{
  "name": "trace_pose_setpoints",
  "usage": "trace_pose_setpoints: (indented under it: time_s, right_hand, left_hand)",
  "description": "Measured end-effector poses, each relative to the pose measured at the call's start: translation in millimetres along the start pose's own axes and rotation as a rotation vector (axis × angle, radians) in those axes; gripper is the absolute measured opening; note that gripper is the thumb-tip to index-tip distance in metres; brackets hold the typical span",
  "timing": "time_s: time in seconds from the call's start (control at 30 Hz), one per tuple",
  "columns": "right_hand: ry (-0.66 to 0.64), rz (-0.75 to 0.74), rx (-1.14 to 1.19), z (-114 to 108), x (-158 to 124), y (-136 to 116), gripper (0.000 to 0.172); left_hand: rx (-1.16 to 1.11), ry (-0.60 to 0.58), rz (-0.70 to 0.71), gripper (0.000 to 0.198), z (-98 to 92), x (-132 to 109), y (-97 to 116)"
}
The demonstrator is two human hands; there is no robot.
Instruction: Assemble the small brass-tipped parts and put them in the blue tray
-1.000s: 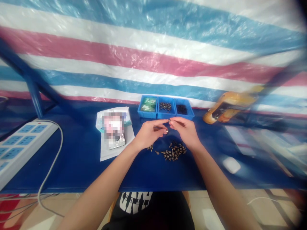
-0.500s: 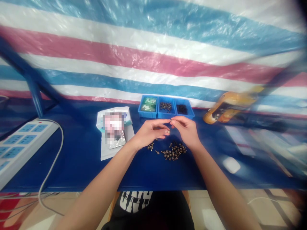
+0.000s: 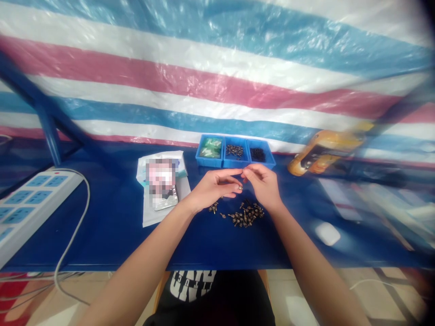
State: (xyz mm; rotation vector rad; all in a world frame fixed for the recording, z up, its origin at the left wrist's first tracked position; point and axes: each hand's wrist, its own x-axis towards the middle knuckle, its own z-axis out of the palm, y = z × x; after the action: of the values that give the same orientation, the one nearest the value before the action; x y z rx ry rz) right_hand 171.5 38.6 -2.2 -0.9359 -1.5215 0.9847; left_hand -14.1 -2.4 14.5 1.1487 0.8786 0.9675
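Note:
My left hand (image 3: 215, 186) is raised over the table, its index finger stretched to the right. Low in its fingers, near the thumb tip, it grips a small brass-coloured metal part (image 3: 240, 187) that looks like a screw. My right hand (image 3: 263, 182) is closed in a pinch whose fingertips meet the left index fingertip; what lies between them is too small to make out. Below the hands lies a pile of small screw-like brass and dark parts (image 3: 247, 214), with a smaller cluster (image 3: 213, 208) to its left.
Behind the hands stand three joined blue bins (image 3: 238, 162), holding green-and-white packets, metal parts and black pieces. A phone (image 3: 166, 203) rests on white packaging (image 3: 151, 217) at left, beyond it a power strip (image 3: 41, 199). Rightward are a white case (image 3: 328, 233) and an orange bottle (image 3: 326, 151).
The right hand has shifted very slightly left. The metal part in my left fingers sits a little lower and further right. Everything else stays in place.

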Motion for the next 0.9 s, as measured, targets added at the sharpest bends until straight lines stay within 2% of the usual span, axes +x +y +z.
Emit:
trace_pose_setpoints:
  time_s: [0.2, 0.57, 0.7, 0.8, 0.87, 0.9]
  right_hand:
    - [0.012, -0.040, -0.020, 0.4, -2.4, -0.6, 0.019]
    - [-0.055, -0.121, -0.204, -1.2, -5.7, -4.3, 0.018]
    - [-0.093, -0.039, -0.218, -2.4, -4.3, -6.3, 0.033]
    - [-0.114, 0.067, -0.210, -3.3, -2.2, -3.1, 0.050]
    - [-0.112, 0.122, -0.170, -3.2, -0.6, 0.8, 0.050]
    - [-0.100, 0.146, -0.130, -3.0, 0.1, 2.8, 0.043]
  left_hand:
    - [0.001, 0.032, 0.009, 0.053, -0.3, 0.1, 1.4]
    - [0.031, 0.045, 0.013, 0.048, -2.3, 1.5, -0.8]
    - [0.037, 0.084, -0.004, 0.046, -0.8, 3.2, -1.9]
    - [0.063, 0.183, 0.014, 0.040, -1.9, 5.5, -2.6]
    - [0.083, 0.268, 0.034, 0.035, -3.6, 7.0, -2.7]
    - [0.089, 0.307, 0.043, 0.034, -4.4, 7.6, -2.6]
